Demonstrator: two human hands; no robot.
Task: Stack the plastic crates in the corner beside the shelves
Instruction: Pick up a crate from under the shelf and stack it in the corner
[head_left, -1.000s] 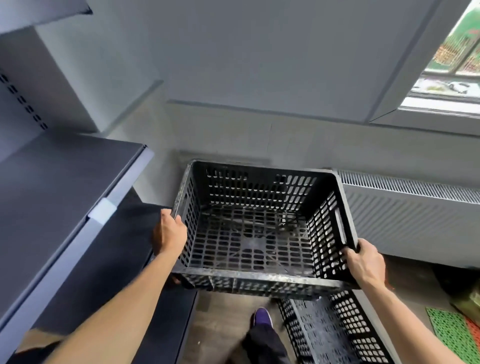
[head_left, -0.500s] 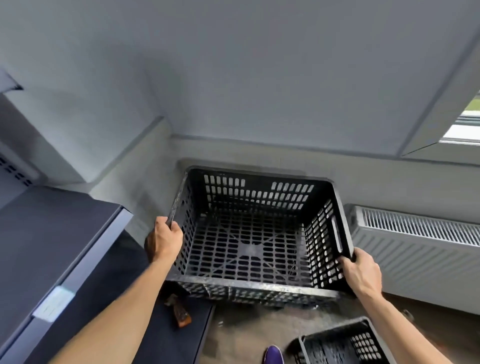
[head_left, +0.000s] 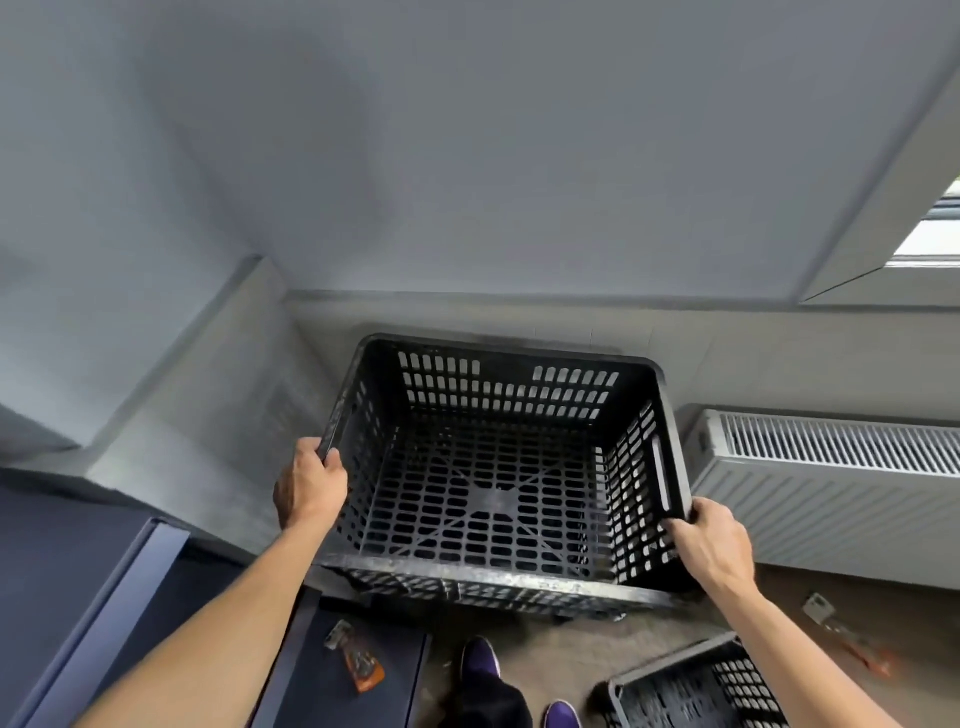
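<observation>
Dark blue-grey shelves (head_left: 78, 597) fill the lower left, and on the lowest shelf board, near its right edge, lies a small orange-handled tool (head_left: 358, 662). Just right of them the left hand (head_left: 310, 486) grips the left rim of a black plastic crate (head_left: 498, 467), fingers curled over the rim's edge. The crate sits upright in the corner of the grey walls, its far side close against the back wall and its slotted bottom open to view; whether it rests on the floor or on another crate I cannot tell. The right hand (head_left: 714, 540) grasps the crate's right wall near the front corner, fingers hooked inside by the handle slot. A white radiator (head_left: 831, 483) stands just beside the crate's right side. On the floor at the lower right lies a second black crate (head_left: 691, 691), apart from the first, with purple shoes (head_left: 480, 657) left of it.
</observation>
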